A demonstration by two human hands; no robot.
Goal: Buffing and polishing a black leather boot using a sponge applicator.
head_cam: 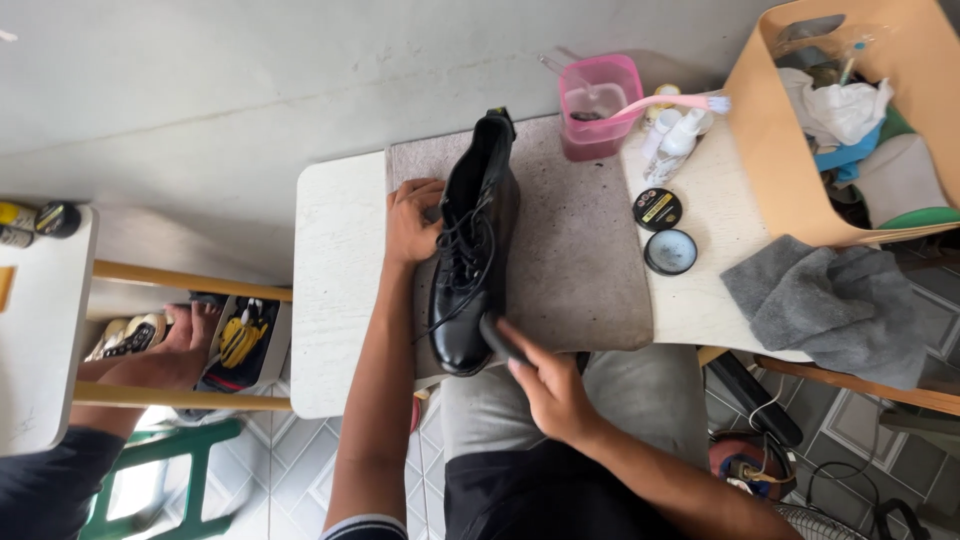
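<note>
While left hand [412, 222] clamps black boot [473, 245] (laces up), right hand [548, 392] grips dark brush [500, 342] at toe.

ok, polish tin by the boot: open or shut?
Open. The lid lies on the table apart from the round tin, whose inside shows.
</note>
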